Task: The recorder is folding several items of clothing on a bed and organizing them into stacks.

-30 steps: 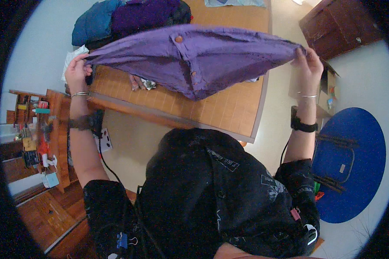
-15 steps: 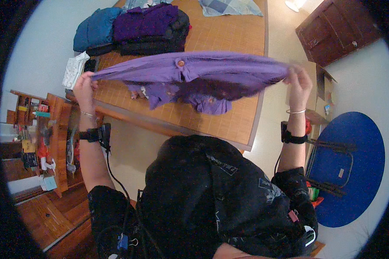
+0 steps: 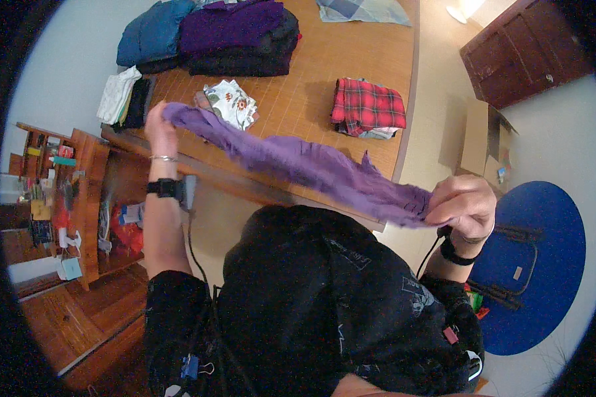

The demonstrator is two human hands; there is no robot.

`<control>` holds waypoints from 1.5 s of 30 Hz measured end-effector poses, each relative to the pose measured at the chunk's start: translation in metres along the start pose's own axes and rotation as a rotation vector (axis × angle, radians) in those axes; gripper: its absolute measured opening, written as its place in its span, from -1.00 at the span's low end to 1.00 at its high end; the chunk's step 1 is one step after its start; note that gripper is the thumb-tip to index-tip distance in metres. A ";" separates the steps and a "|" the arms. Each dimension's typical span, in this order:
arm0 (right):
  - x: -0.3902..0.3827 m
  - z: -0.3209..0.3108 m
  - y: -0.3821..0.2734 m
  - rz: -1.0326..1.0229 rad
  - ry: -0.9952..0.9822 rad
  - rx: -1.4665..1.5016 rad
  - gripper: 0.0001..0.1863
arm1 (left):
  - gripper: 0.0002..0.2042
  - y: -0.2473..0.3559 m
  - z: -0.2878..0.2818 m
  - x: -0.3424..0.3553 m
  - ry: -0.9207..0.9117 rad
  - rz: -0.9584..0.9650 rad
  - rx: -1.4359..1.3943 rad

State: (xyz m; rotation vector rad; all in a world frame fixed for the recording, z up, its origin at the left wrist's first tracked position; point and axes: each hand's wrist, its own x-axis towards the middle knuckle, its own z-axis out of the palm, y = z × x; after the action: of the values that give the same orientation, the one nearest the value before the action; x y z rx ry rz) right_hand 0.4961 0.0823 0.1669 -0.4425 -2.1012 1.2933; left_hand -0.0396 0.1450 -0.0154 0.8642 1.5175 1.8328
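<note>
Your left hand (image 3: 160,132) and right hand (image 3: 465,204) each pinch an end of the purple cloth (image 3: 304,164), stretched between them, its long axis slanting nearer you toward the right. Beyond your right hand stands a box (image 3: 473,140), contents unclear.

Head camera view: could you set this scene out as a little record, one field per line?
Held item: purple garment, strung between the two hands, sloping down to the right in the picture
Left hand: grips one end
Right hand: grips the other end
Surface: brown matting
Folded on it: red plaid cloth, white floral cloth
Far right: round blue tabletop
</note>
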 end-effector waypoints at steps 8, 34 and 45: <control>0.056 0.017 0.034 0.093 -0.044 -0.152 -0.86 | -0.85 0.039 0.141 -0.067 -0.516 -0.174 -0.271; 0.116 0.041 0.095 0.097 0.195 -0.487 -0.80 | -0.72 0.065 0.187 -0.133 -0.908 0.219 0.066; 0.094 0.039 0.115 0.182 0.337 -0.426 -0.79 | -0.84 -0.083 0.111 -0.138 -0.732 -0.052 0.447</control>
State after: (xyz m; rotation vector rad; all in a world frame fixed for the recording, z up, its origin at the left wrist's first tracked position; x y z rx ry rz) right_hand 0.3953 0.1637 0.0837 -0.9821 -2.0694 0.7840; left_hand 0.1360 0.1165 -0.0967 1.4809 1.4297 0.9531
